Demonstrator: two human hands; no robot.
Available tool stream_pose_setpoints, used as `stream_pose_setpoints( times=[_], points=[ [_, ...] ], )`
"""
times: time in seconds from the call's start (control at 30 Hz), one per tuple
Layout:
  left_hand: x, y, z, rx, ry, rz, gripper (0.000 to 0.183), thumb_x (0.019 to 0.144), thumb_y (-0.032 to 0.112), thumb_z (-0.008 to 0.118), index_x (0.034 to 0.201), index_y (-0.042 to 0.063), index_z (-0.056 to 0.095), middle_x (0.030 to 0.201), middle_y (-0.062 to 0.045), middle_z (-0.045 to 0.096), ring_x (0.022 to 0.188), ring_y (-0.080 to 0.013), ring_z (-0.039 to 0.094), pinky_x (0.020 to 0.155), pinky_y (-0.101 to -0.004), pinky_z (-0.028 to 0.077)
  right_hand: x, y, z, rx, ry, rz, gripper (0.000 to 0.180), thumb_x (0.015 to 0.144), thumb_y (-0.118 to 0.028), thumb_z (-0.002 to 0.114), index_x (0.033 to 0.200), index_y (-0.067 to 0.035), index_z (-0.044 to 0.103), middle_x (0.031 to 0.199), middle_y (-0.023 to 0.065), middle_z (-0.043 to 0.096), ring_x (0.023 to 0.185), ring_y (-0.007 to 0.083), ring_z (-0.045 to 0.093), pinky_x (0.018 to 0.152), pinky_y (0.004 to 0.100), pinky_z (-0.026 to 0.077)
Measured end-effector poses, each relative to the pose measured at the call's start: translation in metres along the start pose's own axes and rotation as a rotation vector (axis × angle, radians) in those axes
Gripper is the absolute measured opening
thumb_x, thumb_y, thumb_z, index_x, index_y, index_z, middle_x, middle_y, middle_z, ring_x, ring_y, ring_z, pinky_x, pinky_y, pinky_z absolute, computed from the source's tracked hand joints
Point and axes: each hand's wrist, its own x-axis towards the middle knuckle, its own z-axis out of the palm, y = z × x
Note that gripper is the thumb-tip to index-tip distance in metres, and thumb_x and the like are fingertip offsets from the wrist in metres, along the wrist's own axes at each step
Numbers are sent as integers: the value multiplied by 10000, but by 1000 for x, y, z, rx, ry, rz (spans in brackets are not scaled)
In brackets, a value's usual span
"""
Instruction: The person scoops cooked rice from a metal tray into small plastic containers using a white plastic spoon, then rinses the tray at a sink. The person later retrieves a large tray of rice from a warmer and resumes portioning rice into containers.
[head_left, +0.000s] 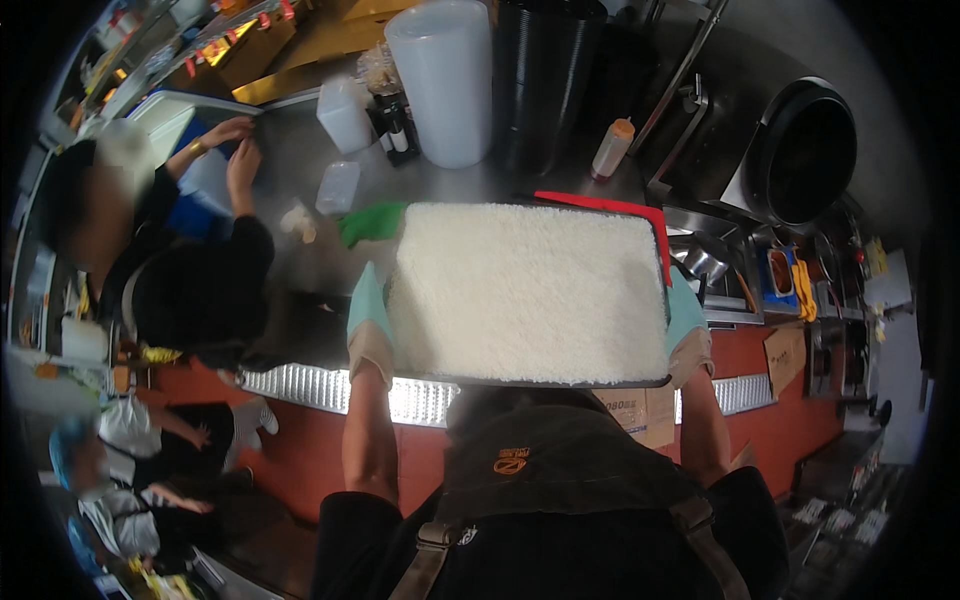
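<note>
A black-rimmed tray (585, 385) full of white grains, which look like rice, is held level in front of my body. My left hand (370, 322), in a pale green and beige glove, grips its left edge. On the right edge is my right hand (686, 322), gloved alike. The fingers of both hands are partly hidden by the tray. A green cloth or glove (373, 225) lies at the tray's far left corner. Behind the far right corner shows a red edge (600, 200) of some flat object.
On the steel counter (292, 157) stand a stack of translucent tubs (442, 90), black stacked containers (546, 82) and a squeeze bottle (613, 150). A co-worker (195, 285) stands at the left. Behind them are other people (135, 480). A pot (705, 255) is at the right.
</note>
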Motion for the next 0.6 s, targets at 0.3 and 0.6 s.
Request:
stream_pose_setpoints(
  times=[0.3, 0.6],
  points=[
    [154, 36, 0, 177, -56, 215, 597, 1069, 459, 470, 1472, 21, 506, 1433, -93, 556, 1276, -225, 518, 1091, -360, 390, 34, 16, 58, -721, -476, 263, 388, 862, -204, 733, 1216, -51, 691, 1212, 167, 697, 1129, 312, 684, 924, 398, 551],
    [145, 45, 11, 351, 179, 194, 550, 1075, 437, 466, 1419, 15, 542, 1335, -99, 597, 1168, -223, 561, 1023, -357, 439, 66, 77, 117, -1143, -1044, 196, 235, 779, -206, 778, 993, -112, 804, 1013, 119, 763, 976, 304, 743, 790, 419, 597]
  ],
)
